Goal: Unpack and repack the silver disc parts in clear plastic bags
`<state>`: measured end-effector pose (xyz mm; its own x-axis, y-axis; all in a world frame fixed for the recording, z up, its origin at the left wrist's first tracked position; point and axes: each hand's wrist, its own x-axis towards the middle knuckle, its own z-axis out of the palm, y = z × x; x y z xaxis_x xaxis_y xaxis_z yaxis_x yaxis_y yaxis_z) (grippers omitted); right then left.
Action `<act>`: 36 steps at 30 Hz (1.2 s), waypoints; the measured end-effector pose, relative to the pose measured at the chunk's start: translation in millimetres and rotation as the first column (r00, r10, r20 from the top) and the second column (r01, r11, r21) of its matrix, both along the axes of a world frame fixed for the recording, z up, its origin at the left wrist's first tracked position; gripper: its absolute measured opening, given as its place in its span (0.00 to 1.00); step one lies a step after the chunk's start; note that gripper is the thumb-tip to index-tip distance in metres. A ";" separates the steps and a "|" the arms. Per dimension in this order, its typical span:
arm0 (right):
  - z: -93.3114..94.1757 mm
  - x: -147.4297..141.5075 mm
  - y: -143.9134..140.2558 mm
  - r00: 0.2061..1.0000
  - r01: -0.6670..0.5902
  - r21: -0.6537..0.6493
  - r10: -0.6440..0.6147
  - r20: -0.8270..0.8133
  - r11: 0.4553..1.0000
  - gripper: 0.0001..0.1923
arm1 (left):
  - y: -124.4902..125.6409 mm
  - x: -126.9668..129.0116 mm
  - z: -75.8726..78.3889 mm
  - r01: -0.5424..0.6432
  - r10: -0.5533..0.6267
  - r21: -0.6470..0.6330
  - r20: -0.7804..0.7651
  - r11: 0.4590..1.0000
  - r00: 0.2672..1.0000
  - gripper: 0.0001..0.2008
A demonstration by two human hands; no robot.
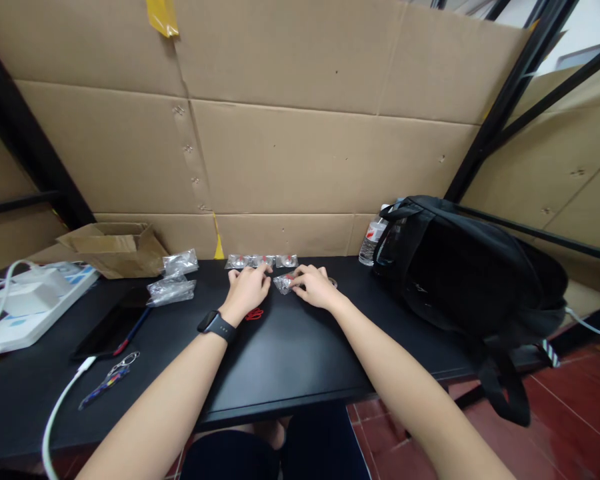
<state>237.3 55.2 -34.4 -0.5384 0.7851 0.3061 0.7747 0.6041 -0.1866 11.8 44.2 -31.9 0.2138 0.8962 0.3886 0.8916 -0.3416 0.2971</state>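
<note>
My left hand [249, 291], a dark watch on its wrist, rests over the black table with fingers apart, just in front of a row of small clear plastic packets [263, 261] with red marks. Red cord [254, 314] lies coiled beside its wrist. Between the thumb and fingers of my right hand [316, 285] is the edge of another small clear packet [282, 284], low over the tabletop. A round object [333, 283] peeks out behind my right hand, mostly hidden.
Crumpled clear bags [173, 290] lie left, by an open cardboard box [115, 250]. Further left are a phone [113, 323], a keychain [107, 383] and a power strip [40, 313]. A water bottle [370, 243] and a black backpack [470, 273] stand right. Cardboard [305, 160] walls the back.
</note>
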 end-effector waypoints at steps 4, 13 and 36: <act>-1.5 -1.6 5.9 0.999 -0.024 -0.016 0.025 0.031 1.000 0.17 | 7.3 -16.0 3.3 -0.096 0.097 0.020 -0.017 0.995 0.995 0.11; -1.0 12.9 15.1 0.943 0.313 -0.019 -0.308 0.127 0.950 0.17 | 9.1 -38.1 10.3 -0.173 0.167 -0.080 -0.079 0.982 0.983 0.11; -9.8 17.2 34.7 0.934 0.354 -0.116 -0.344 0.096 0.928 0.28 | 13.5 -49.3 1.6 0.002 -0.031 -0.276 -0.101 0.961 0.994 0.05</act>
